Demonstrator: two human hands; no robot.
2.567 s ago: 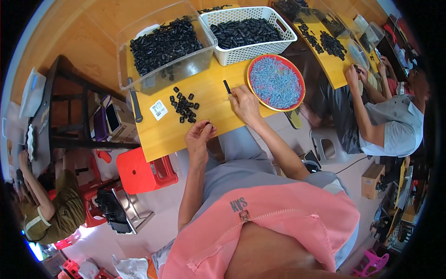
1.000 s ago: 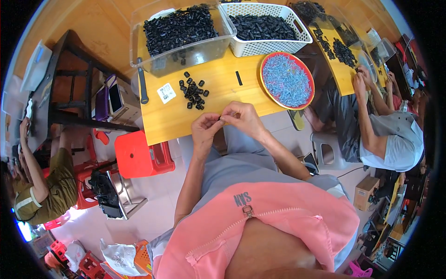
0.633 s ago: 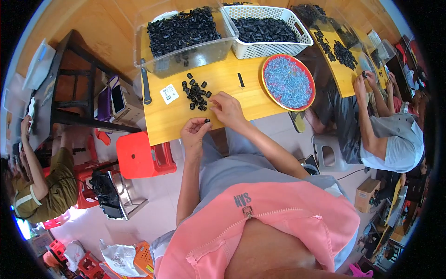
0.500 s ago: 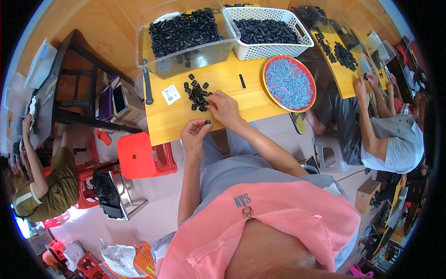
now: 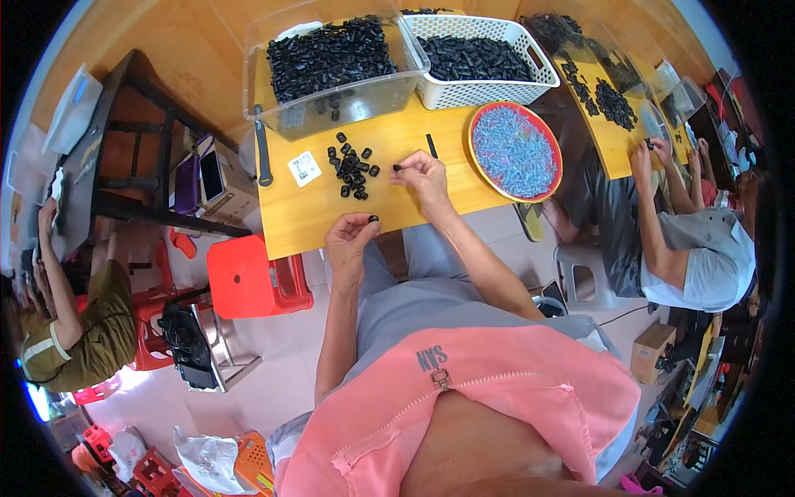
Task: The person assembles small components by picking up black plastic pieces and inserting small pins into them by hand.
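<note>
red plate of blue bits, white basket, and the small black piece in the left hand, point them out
red plate (image 5: 553, 132), head view, right rim
white basket (image 5: 476, 91), head view, front wall
small black piece (image 5: 373, 219), head view, its top

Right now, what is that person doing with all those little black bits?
A person sits at a yellow table. The left hand pinches one small black piece near the table's edge. The right hand reaches toward a loose pile of black pieces, holding another small piece in its fingertips. Behind stand a clear bin and a white basket, both full.
</note>
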